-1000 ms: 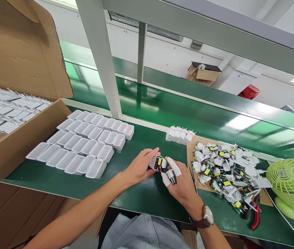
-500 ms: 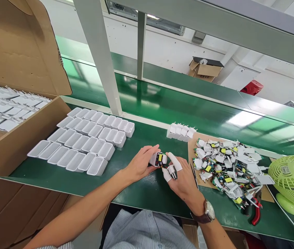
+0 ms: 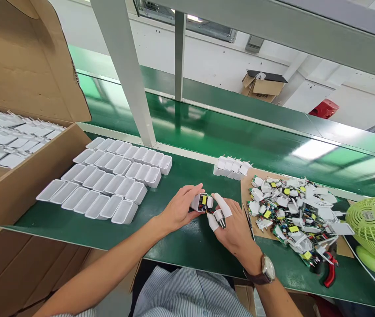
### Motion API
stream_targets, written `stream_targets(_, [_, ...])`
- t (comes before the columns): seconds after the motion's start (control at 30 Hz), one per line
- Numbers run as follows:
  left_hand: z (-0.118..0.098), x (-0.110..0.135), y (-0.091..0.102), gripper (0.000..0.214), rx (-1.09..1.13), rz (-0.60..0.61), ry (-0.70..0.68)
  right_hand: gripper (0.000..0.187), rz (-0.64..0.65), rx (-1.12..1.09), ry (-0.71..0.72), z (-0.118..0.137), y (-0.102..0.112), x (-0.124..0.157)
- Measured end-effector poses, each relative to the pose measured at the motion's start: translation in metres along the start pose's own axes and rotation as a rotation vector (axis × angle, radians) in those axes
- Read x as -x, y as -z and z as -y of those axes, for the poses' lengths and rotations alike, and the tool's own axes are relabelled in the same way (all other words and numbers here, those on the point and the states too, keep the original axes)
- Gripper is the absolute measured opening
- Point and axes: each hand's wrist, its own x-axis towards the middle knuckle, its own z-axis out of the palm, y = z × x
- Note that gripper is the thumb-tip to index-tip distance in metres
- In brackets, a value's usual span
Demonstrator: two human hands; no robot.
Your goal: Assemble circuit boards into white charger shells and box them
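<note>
My left hand [image 3: 181, 207] is closed around a small white plastic charger housing [image 3: 194, 202], held just above the green bench. A circuit board [image 3: 204, 201] with a yellow-wrapped part and a white piece sticks out of the housing's right end, partly inside it. My right hand [image 3: 236, 226], with white covers on thumb and index finger, pinches the board's outer end. Between those fingers sits a small white plug piece [image 3: 219, 217] with dark, shiny tips, seemingly joined to the board; the exact contact is partly hidden.
Rows of open white housings [image 3: 98, 178] stand to the left, beside a cardboard box [image 3: 51, 154] of white parts. A few filled housings [image 3: 232, 167] stand behind my hands. At right lie piled circuit boards [image 3: 293, 211], red-handled pliers [image 3: 330, 273] and a green fan [image 3: 372, 229].
My hands, the housing and the board keep almost the same pose. The view has shifted very slightly; the plug piece between my right fingers appears turned a little.
</note>
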Motion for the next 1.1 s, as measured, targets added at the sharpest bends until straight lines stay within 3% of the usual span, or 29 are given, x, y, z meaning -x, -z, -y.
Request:
stream_targets(0.23, [0.001, 0.001, -0.001, 0.088, 0.014, -0.012, 0.011, 0.065, -0.002, 0.012, 0.014, -0.001, 0.000, 0.000])
stream_targets(0.4, [0.002, 0.002, -0.003, 0.089, 0.031, -0.004, 0.022, 0.056, -0.004, 0.036, 0.033, -0.001, -0.006, 0.002])
stream_targets(0.6, [-0.003, 0.004, -0.003, 0.090, 0.326, 0.188, 0.107, 0.039, 0.022, -0.042, 0.011, -0.006, -0.005, 0.005])
stream_targets(0.73, [-0.005, 0.001, -0.001, 0.082, 0.474, 0.094, 0.166, 0.030, 0.021, -0.229, -0.075, -0.019, -0.001, 0.008])
stream_targets(0.93, [-0.012, -0.006, 0.005, 0.055, 0.706, 0.026, 0.321, 0.041, 0.149, -0.331, 0.083, -0.031, -0.025, 0.004])
stream_targets(1.1, [-0.012, -0.003, 0.007, 0.066, 0.683, 0.095, 0.387, 0.039, 0.110, -0.311, 0.115, -0.036, -0.045, 0.006])
